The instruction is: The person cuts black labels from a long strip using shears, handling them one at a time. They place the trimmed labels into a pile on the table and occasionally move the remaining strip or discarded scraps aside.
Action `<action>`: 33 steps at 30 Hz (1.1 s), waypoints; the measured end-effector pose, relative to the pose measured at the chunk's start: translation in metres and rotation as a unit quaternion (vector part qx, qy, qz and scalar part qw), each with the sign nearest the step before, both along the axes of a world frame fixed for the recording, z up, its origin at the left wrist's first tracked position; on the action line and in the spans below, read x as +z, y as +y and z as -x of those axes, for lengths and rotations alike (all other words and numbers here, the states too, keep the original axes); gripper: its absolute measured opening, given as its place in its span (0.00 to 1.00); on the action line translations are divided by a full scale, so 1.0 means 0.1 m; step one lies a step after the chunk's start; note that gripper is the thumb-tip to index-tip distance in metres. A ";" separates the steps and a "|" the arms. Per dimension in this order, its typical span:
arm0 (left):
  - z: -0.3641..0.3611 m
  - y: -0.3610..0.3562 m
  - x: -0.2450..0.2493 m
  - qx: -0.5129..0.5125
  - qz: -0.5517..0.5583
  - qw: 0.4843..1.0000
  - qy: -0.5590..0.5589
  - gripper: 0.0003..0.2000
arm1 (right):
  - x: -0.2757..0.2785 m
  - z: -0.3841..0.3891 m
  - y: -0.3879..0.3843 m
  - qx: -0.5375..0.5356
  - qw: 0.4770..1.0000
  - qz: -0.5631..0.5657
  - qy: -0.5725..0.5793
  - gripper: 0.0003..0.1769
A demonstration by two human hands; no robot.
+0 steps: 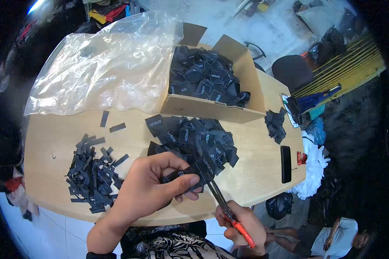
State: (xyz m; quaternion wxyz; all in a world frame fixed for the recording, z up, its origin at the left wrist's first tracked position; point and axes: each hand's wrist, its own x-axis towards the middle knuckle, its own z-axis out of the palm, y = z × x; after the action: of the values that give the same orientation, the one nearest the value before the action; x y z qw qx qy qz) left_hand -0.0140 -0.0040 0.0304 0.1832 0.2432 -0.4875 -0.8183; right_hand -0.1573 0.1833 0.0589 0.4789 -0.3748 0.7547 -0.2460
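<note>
My left hand (145, 185) pinches a black fabric label (175, 174) between thumb and fingers, low over the table's near side. In my right hand (251, 226) is a pair of scissors (221, 199) with red handles, its blades pointing up and left to the label's right end. Just beyond my hands lies a loose pile of black labels (190, 134), several printed EPSON in white. Left of my left hand is a heap of narrow black strips (88, 172), with two loose strips above it.
A cardboard box (212, 108) full of black labels stands at the table's far side, beside a clear plastic bag (103, 64). Toward the right edge are a few black pieces (275, 125), a black phone (285, 164) and a red packet (301, 158). A person (339, 237) sits at lower right.
</note>
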 end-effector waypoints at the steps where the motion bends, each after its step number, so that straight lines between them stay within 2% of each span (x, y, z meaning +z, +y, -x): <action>1: 0.00 0.00 0.00 -0.008 0.002 1.000 -0.008 0.06 | -0.02 0.00 -0.02 0.000 1.000 0.011 -0.006 0.50; 10: -0.02 -0.02 -0.02 0.005 0.011 1.000 0.001 0.05 | -0.01 -0.10 -0.27 -0.002 0.998 0.050 -0.034 0.53; 11: -0.03 -0.02 -0.02 0.006 0.010 1.000 0.001 0.05 | 0.00 -0.08 -0.28 0.008 0.999 0.016 -0.039 0.56; 15: -0.06 -0.04 0.00 0.011 -0.007 1.000 0.012 0.05 | 0.03 -0.06 -0.31 0.011 0.999 -0.005 -0.034 0.58; 17: -0.07 -0.04 0.01 0.011 -0.014 1.000 0.013 0.05 | -0.02 -0.02 -0.26 0.049 0.994 0.071 -0.071 0.41; 26: -0.08 -0.03 0.02 0.027 -0.031 0.999 0.025 0.05 | -0.01 0.02 -0.27 0.049 0.989 0.053 -0.133 0.41; 33: -0.08 -0.03 -0.01 0.029 -0.019 0.999 0.037 0.06 | 0.04 -0.03 -0.32 0.034 0.992 0.058 -0.107 0.39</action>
State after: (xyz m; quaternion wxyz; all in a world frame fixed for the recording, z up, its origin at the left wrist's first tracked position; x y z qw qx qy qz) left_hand -0.0057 -0.0071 0.0299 0.2204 0.2302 -0.4571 -0.8304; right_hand -0.1540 0.1516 0.0632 0.5425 -0.3986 0.6704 -0.3120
